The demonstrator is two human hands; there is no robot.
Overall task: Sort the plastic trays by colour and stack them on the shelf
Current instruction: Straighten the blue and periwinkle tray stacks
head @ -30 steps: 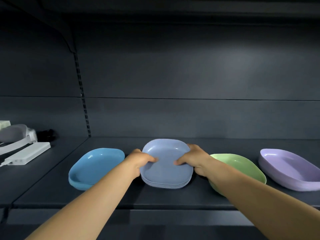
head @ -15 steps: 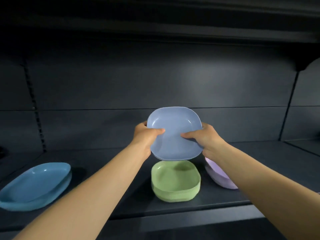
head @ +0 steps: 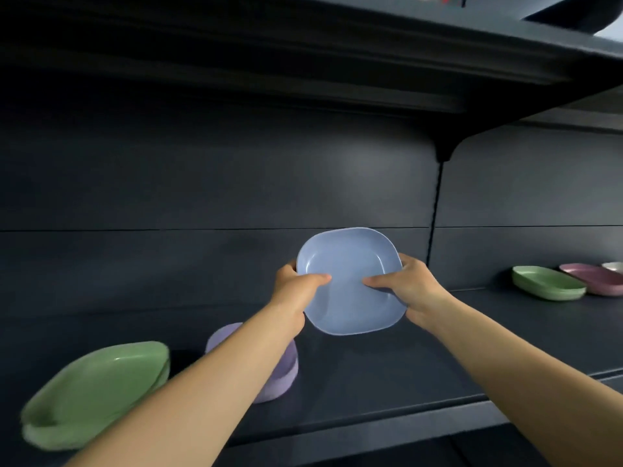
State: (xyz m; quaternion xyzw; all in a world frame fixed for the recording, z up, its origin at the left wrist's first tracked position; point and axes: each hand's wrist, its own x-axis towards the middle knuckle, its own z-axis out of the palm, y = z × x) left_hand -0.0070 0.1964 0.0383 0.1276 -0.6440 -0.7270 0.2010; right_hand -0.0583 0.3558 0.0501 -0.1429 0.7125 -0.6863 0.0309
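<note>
My left hand (head: 296, 284) and right hand (head: 409, 286) pinch the blue tray (head: 350, 281) by opposite rims, above the shelf (head: 387, 375)

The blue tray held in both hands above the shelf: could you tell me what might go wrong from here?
1. The blue tray hangs tilted in the grip of the left hand and right hand; it might slip.
2. Lowered leftward, it could land on the purple stack, mixing colours.
</note>
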